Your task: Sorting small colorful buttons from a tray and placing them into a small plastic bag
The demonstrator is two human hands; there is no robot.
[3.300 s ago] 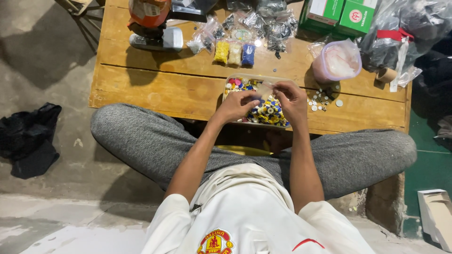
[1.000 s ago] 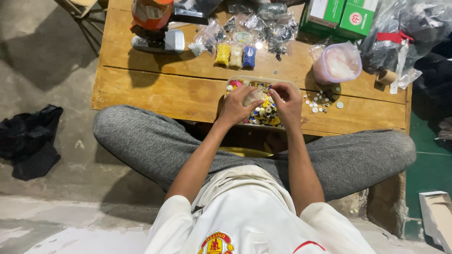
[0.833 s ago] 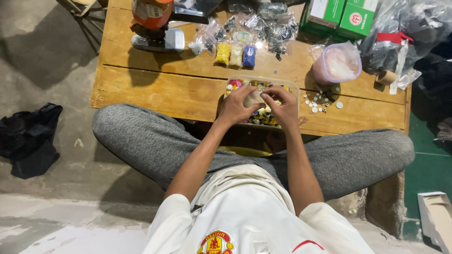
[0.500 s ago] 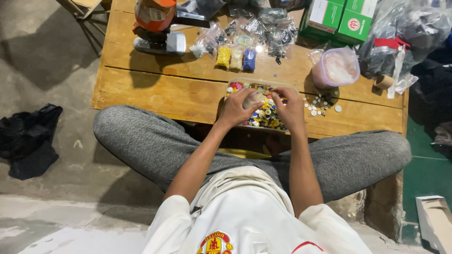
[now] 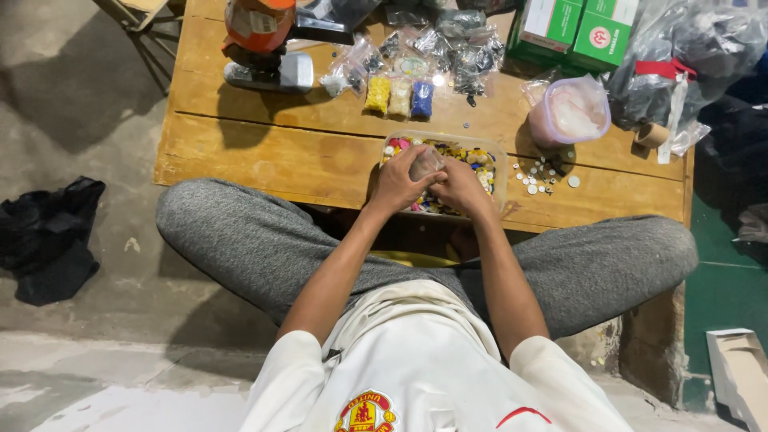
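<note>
1. Floor: bare grey concrete (image 5: 88, 120), stained, paler strip at the bottom left.
2. Low wooden table (image 5: 264, 136), plank top, worn yellow-brown finish, sits directly on the floor.
3. Black cloth heap (image 5: 48, 240) on the concrete, left of the table, well apart from it.
4. Green floor patch (image 5: 724, 248) at the right edge.
5. Chair legs (image 5: 140, 16) at top left, casting a dark shadow.
6. Light: even, soft shadows.
</note>
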